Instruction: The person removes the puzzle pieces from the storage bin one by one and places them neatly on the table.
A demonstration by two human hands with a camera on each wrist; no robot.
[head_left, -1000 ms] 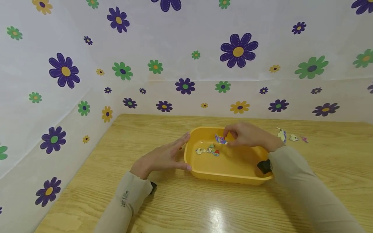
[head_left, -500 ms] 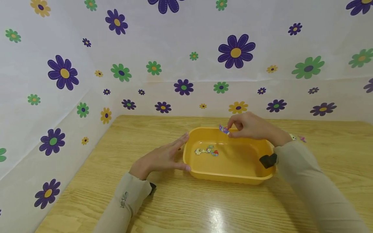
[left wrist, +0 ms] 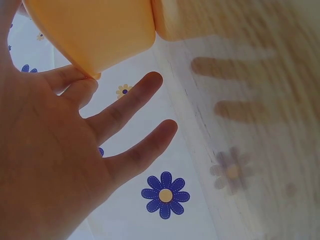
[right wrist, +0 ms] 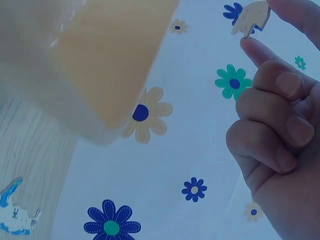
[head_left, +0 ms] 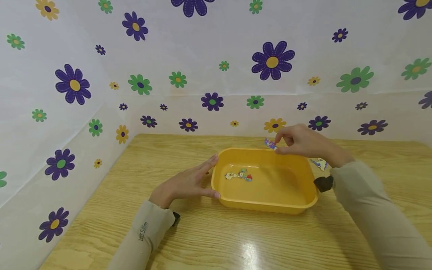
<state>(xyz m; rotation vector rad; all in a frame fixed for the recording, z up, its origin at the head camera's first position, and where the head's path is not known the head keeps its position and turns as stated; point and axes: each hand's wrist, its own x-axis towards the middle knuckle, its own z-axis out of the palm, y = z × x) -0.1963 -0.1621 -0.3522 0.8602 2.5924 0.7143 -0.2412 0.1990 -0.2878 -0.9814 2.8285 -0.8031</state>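
Observation:
My right hand (head_left: 302, 140) pinches a small purple, irregularly shaped puzzle piece (head_left: 270, 143) between thumb and index finger, just above the far rim of a yellow plastic tray (head_left: 266, 206). In the right wrist view the plain wooden back of this puzzle piece (right wrist: 254, 19) shows, and the other fingers are folded in. My left hand (head_left: 187, 184) lies against the tray's left end, fingers spread and mostly straight. In the left wrist view, fingertips touch the corner of the tray (left wrist: 110, 30). Inside the tray's left half lie several joined pieces, cream (head_left: 231, 175) and multicoloured (head_left: 248, 177).
Just right of the tray, another cream-and-blue puzzle piece (head_left: 320, 163) lies on the wooden table (head_left: 189, 240), partly behind my right forearm. A flower-patterned white sheet (head_left: 189, 45) rises at the table's back and left.
My right hand has lifted the purple puzzle piece from inside the tray and carried it up and right, to above the far rim. My left hand has stayed at the tray's left end.

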